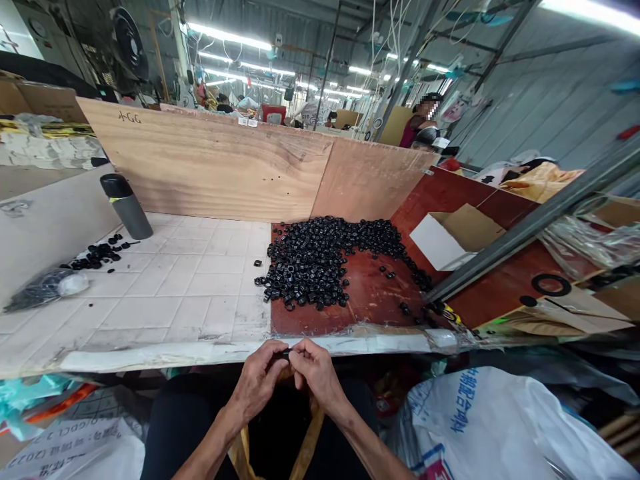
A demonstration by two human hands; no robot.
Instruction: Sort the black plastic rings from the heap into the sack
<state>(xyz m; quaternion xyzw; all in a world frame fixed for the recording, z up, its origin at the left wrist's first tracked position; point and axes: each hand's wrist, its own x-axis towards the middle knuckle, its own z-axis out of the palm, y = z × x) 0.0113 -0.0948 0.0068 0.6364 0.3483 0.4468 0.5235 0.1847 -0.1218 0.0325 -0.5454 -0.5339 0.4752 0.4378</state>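
Note:
My left hand [260, 372] and my right hand [316, 371] meet just below the front edge of the bench, above my lap. Between their fingertips is a small black part [286, 354], mostly covered by the fingers; both hands are closed around it. Beyond them a big heap of small black ring-like pieces [310, 263] lies on the red board [370, 293]. Under my hands, between my knees, an open bag with a yellowish rim [313, 433] hangs with a dark inside.
A grey bottle [131, 210] stands at the left beside loose black pieces [100, 257] and a clear plastic bag [40, 290]. At right are an open carton [453, 237], a slanting metal post [500, 247] and a white sack [505, 420]. Wooden panels [225, 167] wall the back.

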